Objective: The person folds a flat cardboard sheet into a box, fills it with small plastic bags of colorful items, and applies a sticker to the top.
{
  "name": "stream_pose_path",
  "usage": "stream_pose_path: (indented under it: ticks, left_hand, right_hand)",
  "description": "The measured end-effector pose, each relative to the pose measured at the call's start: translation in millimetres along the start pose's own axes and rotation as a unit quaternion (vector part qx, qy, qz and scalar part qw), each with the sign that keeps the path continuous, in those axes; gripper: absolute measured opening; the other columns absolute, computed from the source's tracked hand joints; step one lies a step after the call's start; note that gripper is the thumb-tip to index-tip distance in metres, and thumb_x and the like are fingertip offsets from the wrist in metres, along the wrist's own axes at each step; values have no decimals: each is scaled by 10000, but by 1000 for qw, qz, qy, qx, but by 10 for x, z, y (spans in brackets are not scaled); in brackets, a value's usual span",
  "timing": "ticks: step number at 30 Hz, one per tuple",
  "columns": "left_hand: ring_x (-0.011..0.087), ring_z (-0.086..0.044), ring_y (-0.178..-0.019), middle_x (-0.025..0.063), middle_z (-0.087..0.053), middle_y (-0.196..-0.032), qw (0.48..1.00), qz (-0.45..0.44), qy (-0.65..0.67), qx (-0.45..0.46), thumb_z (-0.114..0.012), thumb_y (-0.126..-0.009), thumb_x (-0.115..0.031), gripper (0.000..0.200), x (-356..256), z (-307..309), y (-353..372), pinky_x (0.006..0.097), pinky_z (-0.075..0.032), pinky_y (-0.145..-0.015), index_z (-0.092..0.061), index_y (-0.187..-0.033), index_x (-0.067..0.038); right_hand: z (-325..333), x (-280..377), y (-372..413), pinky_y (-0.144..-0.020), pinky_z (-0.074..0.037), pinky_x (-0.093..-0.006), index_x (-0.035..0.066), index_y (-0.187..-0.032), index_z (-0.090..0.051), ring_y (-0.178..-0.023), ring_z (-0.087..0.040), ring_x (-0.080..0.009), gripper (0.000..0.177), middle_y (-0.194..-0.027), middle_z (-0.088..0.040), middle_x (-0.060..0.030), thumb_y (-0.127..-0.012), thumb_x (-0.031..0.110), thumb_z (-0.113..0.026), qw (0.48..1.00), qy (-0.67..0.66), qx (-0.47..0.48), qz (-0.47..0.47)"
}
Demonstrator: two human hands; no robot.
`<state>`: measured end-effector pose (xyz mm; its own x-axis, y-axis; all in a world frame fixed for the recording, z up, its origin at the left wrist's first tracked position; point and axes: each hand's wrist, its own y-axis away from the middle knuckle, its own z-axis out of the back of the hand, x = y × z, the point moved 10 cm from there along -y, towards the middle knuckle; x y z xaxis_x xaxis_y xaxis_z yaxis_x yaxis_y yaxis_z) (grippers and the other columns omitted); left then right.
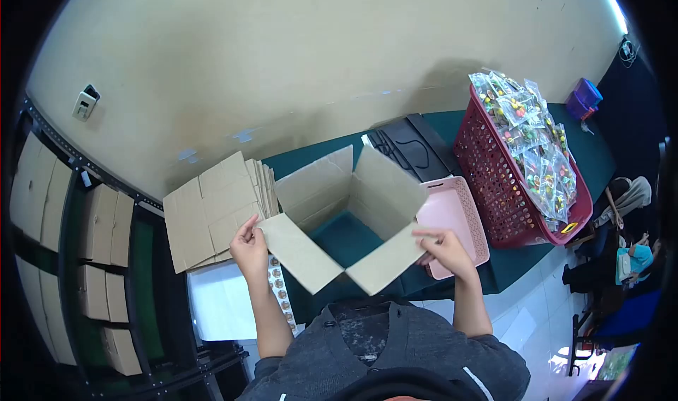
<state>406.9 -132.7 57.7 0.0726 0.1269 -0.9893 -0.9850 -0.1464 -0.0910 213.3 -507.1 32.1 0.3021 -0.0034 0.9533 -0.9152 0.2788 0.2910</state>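
"brown, that one cardboard box, flaps up over the green tablecloth, cloth showing through its open bottom. how's it held?"

"two hands: left hand pinching one near flap's outer corner, right hand closed on the other's edge."

"and around it?"

"one pink basket, one crimson basket heaped with clear packets, too many to count, one pile of flattened cartons. the round stickers? print's too small to read."
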Motion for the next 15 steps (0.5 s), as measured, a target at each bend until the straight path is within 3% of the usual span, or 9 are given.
stream_pose_path:
  ticks: [1,2,4,7,9,10,11,13,15]
  left_hand:
    - [85,-606,-728,106,-654,-834,999,-22,-19,-14,-464,-834,57,292,-50,27,-7,183,-470,-618,-597,-1093,58]
    - [143,-640,-745,157,-669,-858,994,-82,-71,-32,-491,-824,19,279,-215,23,39,232,-495,-655,-618,-1071,43]
    - [179,-651,-747,169,-671,-880,984,-96,-142,-40,-508,-816,-14,268,-184,1,52,260,-500,-670,-635,-1049,22]
    - [260,-662,-754,183,-664,-937,963,-65,-259,-49,-549,-800,-115,229,-230,-49,98,323,-501,-707,-682,-968,-34]
    - [245,-657,-715,164,-673,-892,932,-123,-332,-76,-551,-819,-135,239,-375,-48,125,323,-498,-686,-666,-1010,-49]
    - [245,-657,-715,164,-673,-892,932,-122,-332,-75,-551,-819,-135,239,-404,-57,147,323,-498,-686,-666,-1010,-49]
    - [245,-653,-704,159,-671,-906,938,-92,-326,-72,-545,-836,-151,258,-469,-69,174,331,-496,-679,-632,-1058,-53]
    - [246,-649,-693,155,-669,-920,943,-62,-319,-70,-539,-853,-167,282,-473,-95,222,340,-494,-672,-598,-1105,-57]
    - [240,-643,-720,146,-642,-958,966,-39,-241,-82,-504,-890,-174,274,-393,-55,278,335,-485,-647,-491,-1132,-47]
  right_hand:
    - [-184,-98,85,-566,-533,-246,-58,-1237,-474,-659,-655,-144,432,-767,-645,-138,-889,190,-537,992,36,95,-70]
    - [-230,29,153,-566,-533,-246,-58,-1237,-474,-659,-655,-144,432,-767,-645,-138,-889,190,-537,992,36,98,-70]
    - [-640,38,476,-519,-525,-246,2,-1276,-468,-580,-643,-142,466,-650,-624,-97,-938,323,-483,933,148,268,-188]
    - [-834,112,626,-522,-524,-247,89,-1317,-452,-574,-641,-143,501,-630,-610,-83,-943,422,-435,906,213,339,-137]
    - [-818,215,632,-539,-523,-244,164,-1342,-436,-567,-621,-118,429,-622,-595,-58,-953,345,-451,917,206,319,-125]
    - [-797,380,558,-552,-522,-239,160,-1336,-445,-570,-613,-109,410,-631,-594,-56,-952,304,-460,943,164,285,-45]
    - [-751,563,509,-564,-520,-234,156,-1330,-454,-573,-604,-100,394,-640,-593,-54,-952,263,-469,961,120,248,35]
    - [-711,713,395,-576,-483,-246,106,-1276,-508,-603,-573,-82,364,-667,-592,-56,-929,214,-516,972,114,198,58]
    - [-631,974,265,-587,-481,-253,96,-1199,-563,-626,-576,-94,301,-692,-604,-62,-912,183,-534,958,194,100,187]
